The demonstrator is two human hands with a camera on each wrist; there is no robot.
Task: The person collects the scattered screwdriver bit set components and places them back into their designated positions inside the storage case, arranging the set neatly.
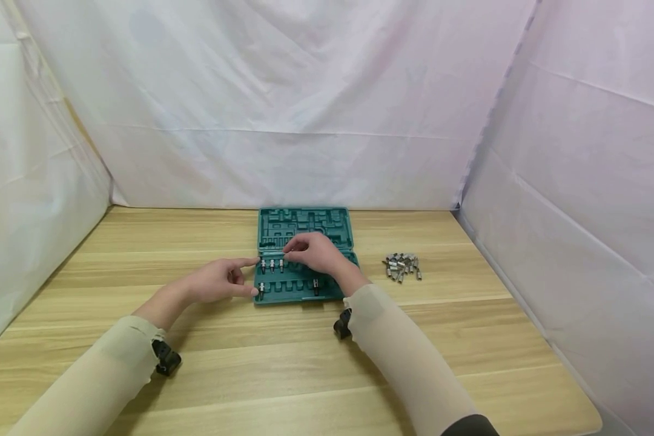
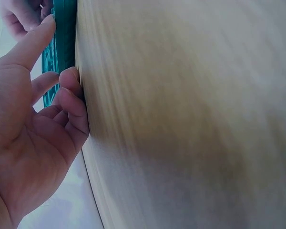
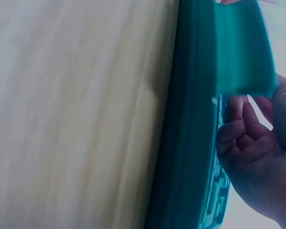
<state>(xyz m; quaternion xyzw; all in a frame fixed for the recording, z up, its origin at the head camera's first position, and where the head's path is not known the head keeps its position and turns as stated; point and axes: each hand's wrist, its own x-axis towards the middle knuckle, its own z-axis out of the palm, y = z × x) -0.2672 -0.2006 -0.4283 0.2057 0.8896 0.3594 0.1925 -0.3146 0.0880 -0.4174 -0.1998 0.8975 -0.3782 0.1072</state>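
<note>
Left sleeve [image 1: 98,375]: pale, coming in from the lower left over the wood-grain worktop [image 1: 240,387], a small black device [image 1: 166,358] at its cuff.
Left grip [image 1: 214,282]: released; index finger and thumb reach out, spread apart, and touch the left side of the case, while the left wrist view shows the other fingers loosely folded beside it.
Green case [image 1: 283,298]: lies open on the worktop, near the middle of the head view, base toward the person.
Lid [image 1: 303,210]: laid back behind the base, its inside moulded with many shaped recesses, partly covered by the right hand.
Base, upper row: three metal bits [image 1: 272,266] sit side by side at the left end, silver ends away from the person, dark tips toward them; farther right, the arm and hand hide part of the row.
Base, lower row: one bit [image 1: 261,290] at the left end, another bit [image 1: 316,287] well to its right, moulded slots [image 1: 289,286] between.
Case tab [image 3: 245,47]: green, jutting from the case's side in the right wrist view.
Right grip [image 1: 317,251]: over the case, fingers bent, thumb and index close together just beside the third upper bit; cannot tell whether anything is pinched.
Right sleeve [image 1: 409,351]: pale, reaching in from the lower right.
Loose bits [image 1: 400,267]: heaped on the worktop right of the case, apart from it, pointing various ways.
</note>
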